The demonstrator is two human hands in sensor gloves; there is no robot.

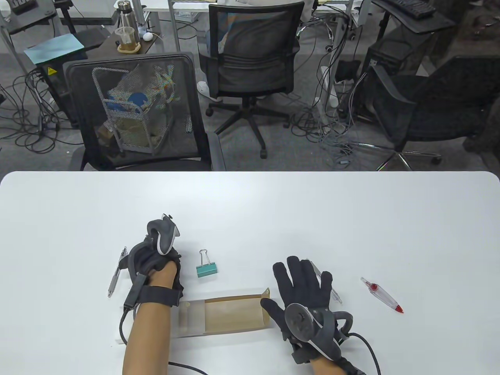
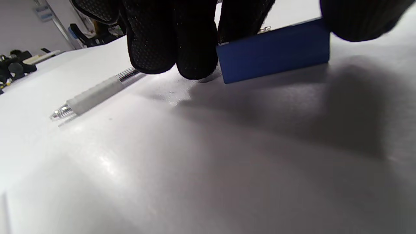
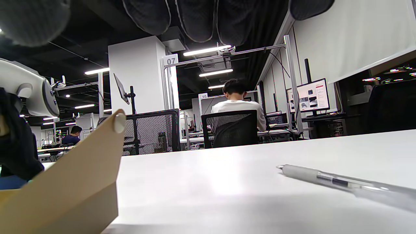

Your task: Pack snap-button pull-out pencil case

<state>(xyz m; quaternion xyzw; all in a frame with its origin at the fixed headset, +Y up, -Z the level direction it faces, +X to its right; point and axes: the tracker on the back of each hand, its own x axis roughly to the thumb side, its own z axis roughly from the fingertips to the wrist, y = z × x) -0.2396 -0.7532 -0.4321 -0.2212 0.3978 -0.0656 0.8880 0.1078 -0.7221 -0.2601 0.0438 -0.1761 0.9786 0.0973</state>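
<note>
The pencil case (image 1: pixel 230 316) lies near the front edge, its brown drawer pulled out to the right of a clear sleeve (image 1: pixel 191 318). Its snap flap (image 3: pixel 81 169) stands up. My left hand (image 1: pixel 156 258) is knuckles-up, fingertips (image 2: pixel 172 48) down on the table, thumb apart. A grey pen (image 1: pixel 116 271) runs past those fingers (image 2: pixel 94 94). A teal binder clip (image 1: pixel 206 266) stands just right of the hand; it looks blue in the left wrist view (image 2: pixel 276 55). My right hand (image 1: pixel 304 289) is spread open above a clear pen (image 1: pixel 327 283), which lies untouched (image 3: pixel 341 183).
A red-and-white pen (image 1: pixel 381 295) lies to the right of my right hand. The white table (image 1: pixel 273 211) stretches bare behind the objects. Office chairs (image 1: pixel 136 113) stand past the far edge.
</note>
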